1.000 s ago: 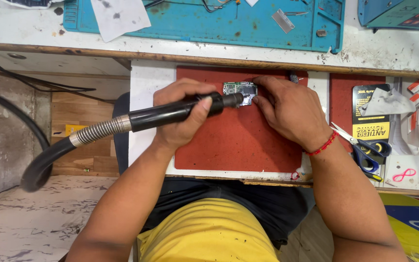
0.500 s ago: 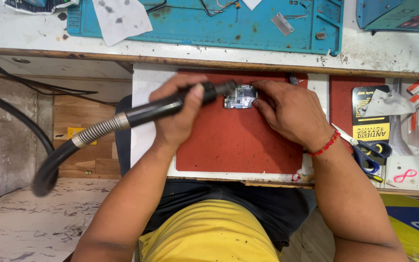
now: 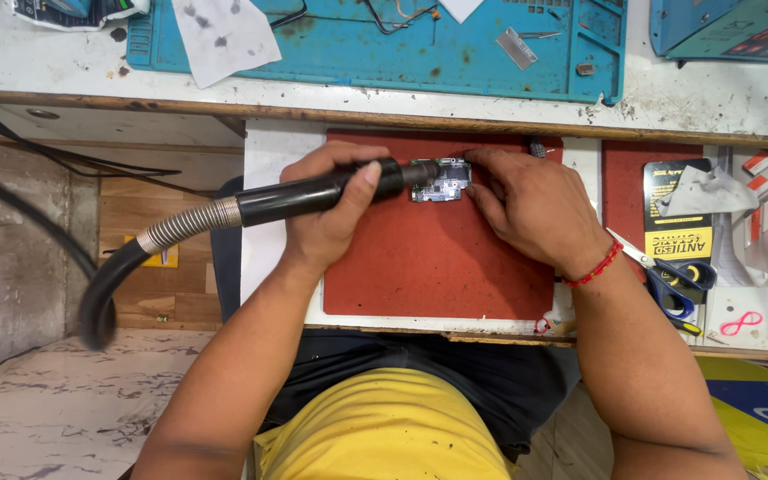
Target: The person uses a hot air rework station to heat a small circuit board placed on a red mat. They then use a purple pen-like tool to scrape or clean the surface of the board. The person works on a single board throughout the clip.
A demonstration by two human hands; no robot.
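My left hand (image 3: 326, 213) grips a black hot-air wand (image 3: 313, 192) with a metal spring collar and a black hose (image 3: 104, 284) that trails down to the left. The wand's nozzle rests against a small circuit board (image 3: 442, 180) lying near the top of a red mat (image 3: 437, 258). My right hand (image 3: 531, 209) lies on the mat just right of the board, fingertips touching its right and upper edge. Whether those fingers pinch a thin tool is too small to tell.
A blue work mat (image 3: 384, 44) with a stained paper sheet (image 3: 224, 31) lies on the upper bench. Blue-handled scissors (image 3: 668, 271) and a black and yellow packet (image 3: 677, 222) sit at the right. Cables (image 3: 11, 133) run at the left.
The wand has shifted slightly left and tilted as my left hand adjusted it, and the hose loop swung lower left. My right hand and the board stay in place.
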